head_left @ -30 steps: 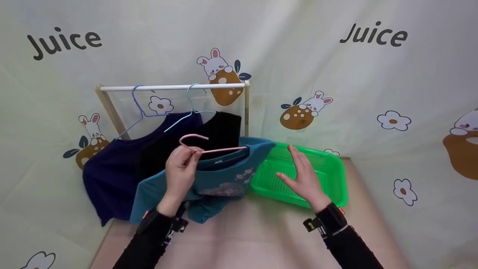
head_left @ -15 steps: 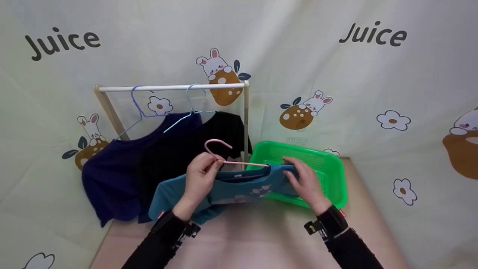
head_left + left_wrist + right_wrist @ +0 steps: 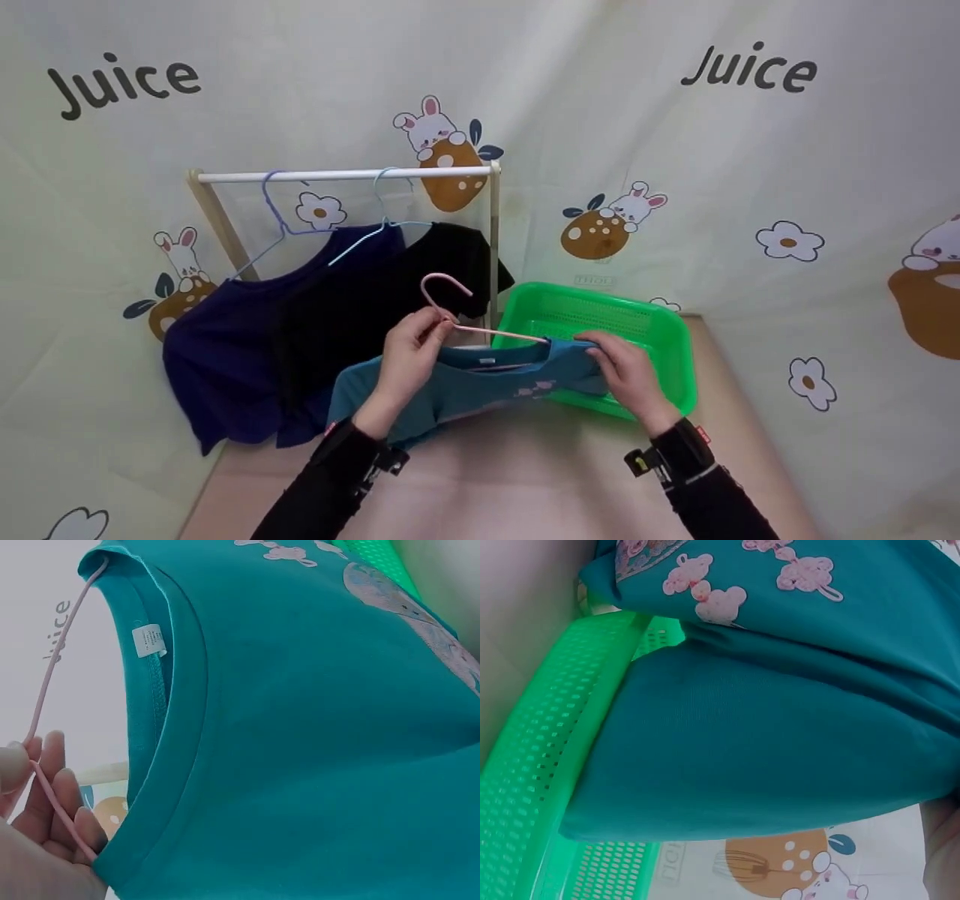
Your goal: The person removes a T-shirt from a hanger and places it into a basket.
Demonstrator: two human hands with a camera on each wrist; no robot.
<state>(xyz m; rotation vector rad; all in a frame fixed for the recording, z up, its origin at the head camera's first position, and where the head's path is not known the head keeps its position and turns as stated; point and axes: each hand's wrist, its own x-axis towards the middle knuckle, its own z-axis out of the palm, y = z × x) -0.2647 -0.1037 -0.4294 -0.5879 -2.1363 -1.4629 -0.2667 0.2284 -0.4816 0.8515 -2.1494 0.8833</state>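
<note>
My left hand [image 3: 407, 356] pinches a pink clothes hanger [image 3: 499, 334] just below its hook. A teal T-shirt [image 3: 480, 394] with pink appliqués hangs from this hanger, the hanger's arms running into its neckline. My right hand [image 3: 632, 379] grips the T-shirt at its right shoulder, fingers over the top and thumb in front. In the left wrist view, both arms of the hanger [image 3: 54, 675] pass from my fingers to the neck opening, where a white label shows. The right wrist view has the sleeve [image 3: 765, 750] spread wide, with the right hand [image 3: 943, 847] at the edge.
Behind stands a small rack with a white bar [image 3: 337, 176]. On it hang a navy top [image 3: 225, 337] on a purple-blue hanger and a black top [image 3: 345, 330] on a light blue one. A green basket [image 3: 684, 360] sits to the right, behind the T-shirt's shoulder.
The left hand has moved right and slightly down with the hanger and T-shirt, away from the rack. The right hand, earlier open over the basket, has taken hold of the T-shirt's shoulder.
</note>
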